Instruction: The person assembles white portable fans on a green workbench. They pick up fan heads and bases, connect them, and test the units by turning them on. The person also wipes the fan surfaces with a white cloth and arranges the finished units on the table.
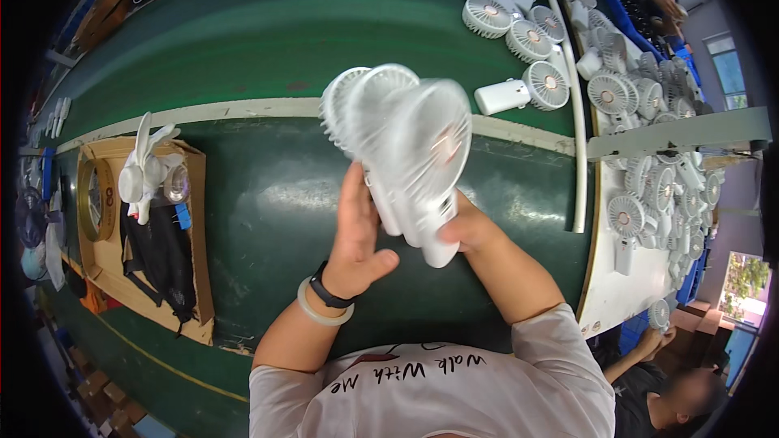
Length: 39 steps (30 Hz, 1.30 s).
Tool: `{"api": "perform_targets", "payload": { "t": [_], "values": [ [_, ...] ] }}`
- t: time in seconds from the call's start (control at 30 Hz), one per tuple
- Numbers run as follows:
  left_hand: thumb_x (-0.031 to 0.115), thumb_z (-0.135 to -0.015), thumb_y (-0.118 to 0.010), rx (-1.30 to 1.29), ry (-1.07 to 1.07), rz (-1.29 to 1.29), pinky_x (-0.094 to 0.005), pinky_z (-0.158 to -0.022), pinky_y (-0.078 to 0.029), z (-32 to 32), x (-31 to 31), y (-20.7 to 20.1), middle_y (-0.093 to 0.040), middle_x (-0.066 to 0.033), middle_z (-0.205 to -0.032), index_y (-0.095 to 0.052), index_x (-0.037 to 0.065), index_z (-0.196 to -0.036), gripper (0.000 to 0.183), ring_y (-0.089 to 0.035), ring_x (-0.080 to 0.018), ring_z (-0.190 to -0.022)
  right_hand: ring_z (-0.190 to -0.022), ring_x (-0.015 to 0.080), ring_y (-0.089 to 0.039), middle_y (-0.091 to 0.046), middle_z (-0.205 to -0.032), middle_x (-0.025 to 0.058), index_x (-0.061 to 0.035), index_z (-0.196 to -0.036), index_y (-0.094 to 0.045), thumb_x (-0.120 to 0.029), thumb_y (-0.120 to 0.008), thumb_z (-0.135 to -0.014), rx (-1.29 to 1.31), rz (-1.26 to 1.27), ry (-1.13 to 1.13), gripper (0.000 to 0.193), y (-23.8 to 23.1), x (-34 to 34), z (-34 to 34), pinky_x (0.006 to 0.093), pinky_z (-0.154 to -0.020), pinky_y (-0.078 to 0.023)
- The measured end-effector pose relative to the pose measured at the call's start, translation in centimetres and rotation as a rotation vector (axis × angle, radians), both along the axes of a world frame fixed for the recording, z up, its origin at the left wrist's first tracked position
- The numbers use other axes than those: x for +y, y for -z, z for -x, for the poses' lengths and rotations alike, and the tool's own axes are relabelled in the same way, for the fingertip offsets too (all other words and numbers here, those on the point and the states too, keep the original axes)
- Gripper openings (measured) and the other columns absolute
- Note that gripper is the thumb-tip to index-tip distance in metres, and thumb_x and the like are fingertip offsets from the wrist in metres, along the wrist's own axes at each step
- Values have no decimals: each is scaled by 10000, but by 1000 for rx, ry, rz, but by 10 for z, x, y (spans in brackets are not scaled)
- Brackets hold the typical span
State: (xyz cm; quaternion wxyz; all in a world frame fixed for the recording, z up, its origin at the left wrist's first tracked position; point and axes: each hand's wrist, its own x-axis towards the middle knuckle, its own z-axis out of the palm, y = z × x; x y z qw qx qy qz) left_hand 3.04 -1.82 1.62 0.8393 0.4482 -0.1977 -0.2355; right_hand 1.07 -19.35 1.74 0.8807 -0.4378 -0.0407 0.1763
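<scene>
A bunch of white handheld fans (442,138), about three, is up in front of me over the dark green table, blurred by motion. My right hand (466,227) is closed around their handles, its thumb on the nearest one; its other fingers are hidden behind. On the other side, my left hand (355,231) lies with outstretched fingers along the leftmost handle, thumb apart. Its wrist carries a black band and a pale bangle.
More white fans (529,40) lie on the green conveyor belt (243,40) beyond the table. At left, a cardboard box (203,219) holds a white rabbit-eared fan (144,170), tape and a black bag. Fans crowd the right-hand table (596,292); two people work there.
</scene>
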Motion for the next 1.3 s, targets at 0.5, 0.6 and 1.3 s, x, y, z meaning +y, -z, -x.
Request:
{"api": "perform_targets", "payload": {
  "t": [0.5,0.6,1.3],
  "values": [
    [57,-797,-635,-313,7,-268,-399,-1046,-322,-8,3,11,-187,-154,-1463,-198,30,-1437,775,-261,-277,-1340,-1230,423,-388,-343,-1391,176,-107,-1402,-278,-556,-657,-720,19,-810,-137,900,24,-4,-10,553,-980,-373],
    [84,-816,-632,-281,54,-278,-406,-1066,-271,-9,5,7,-155,-125,-1477,-142,0,-1441,798,-217,-255,-1360,-1239,418,-385,-336,-1400,178,-105,-1407,-273,-553,-648,-728,17,-809,-143,896,26,-5,-11,557,-977,-374],
    [-60,-794,-569,-231,-3,-487,-304,-918,-419,0,-6,19,-410,-81,-1301,-486,28,-1208,432,-464,-195,-1149,-980,191,-567,-547,-1094,83,-6,-1251,-409,-179,-661,-787,-91,352,1723,556,-62,-192,283,334,-853,-470]
  ]
}}
